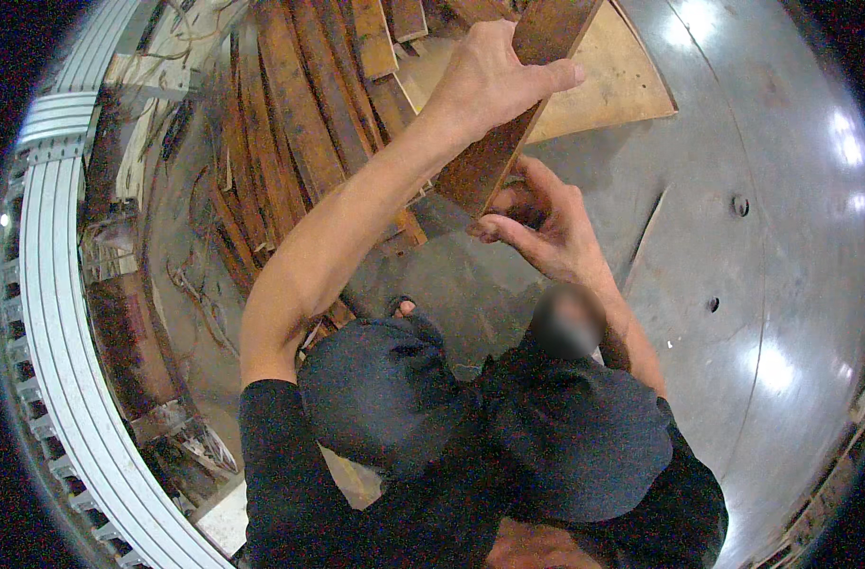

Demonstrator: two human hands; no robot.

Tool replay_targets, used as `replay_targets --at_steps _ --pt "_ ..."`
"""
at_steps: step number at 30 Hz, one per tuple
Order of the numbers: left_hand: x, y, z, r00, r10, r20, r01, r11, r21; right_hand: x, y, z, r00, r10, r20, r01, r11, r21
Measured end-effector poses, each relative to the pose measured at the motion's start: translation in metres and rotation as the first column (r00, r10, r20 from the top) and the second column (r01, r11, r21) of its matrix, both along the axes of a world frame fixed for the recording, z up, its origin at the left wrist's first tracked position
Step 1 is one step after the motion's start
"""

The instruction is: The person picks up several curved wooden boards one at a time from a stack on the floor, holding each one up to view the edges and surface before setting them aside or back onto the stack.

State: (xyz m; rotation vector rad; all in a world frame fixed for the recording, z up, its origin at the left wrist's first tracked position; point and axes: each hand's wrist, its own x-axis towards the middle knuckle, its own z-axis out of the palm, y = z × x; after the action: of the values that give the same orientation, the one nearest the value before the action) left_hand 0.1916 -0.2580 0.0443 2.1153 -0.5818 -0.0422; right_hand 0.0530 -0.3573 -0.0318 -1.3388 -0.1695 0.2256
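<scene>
A long brown wooden board (482, 173) slants up and away from me to the top edge of the view. My left hand (489, 76) is closed around it higher up, with the thumb stretched across its right edge. At the near end my right hand (560, 223) grips the board, its thumb at the bottom corner and its fingers curled along the right side. Part of the right fingers is hidden behind the board. Beneath the board I see my bent knees in dark cloth.
Several brown boards (295, 104) lie piled at the far left. A tan plywood sheet (608, 90) rests on the grey floor (688, 284) at the far right. Ribbed pale metal lengths (58, 284) run along the left. A thin strip (647, 226) lies on the floor.
</scene>
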Motion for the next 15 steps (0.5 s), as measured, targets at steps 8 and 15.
replay_targets --at_steps 8,15 --pt "-0.001 -0.015 -0.015 0.996 0.007 -0.092 -0.011 0.999 -0.037 -0.008 -0.007 0.008 0.891 -0.091 0.444 0.341 0.780 -0.524" --pt "-0.018 -0.012 -0.001 0.980 -0.153 -0.126 0.124 0.969 -0.212 -0.017 -0.014 0.006 0.888 -0.035 0.459 0.289 0.819 -0.495"
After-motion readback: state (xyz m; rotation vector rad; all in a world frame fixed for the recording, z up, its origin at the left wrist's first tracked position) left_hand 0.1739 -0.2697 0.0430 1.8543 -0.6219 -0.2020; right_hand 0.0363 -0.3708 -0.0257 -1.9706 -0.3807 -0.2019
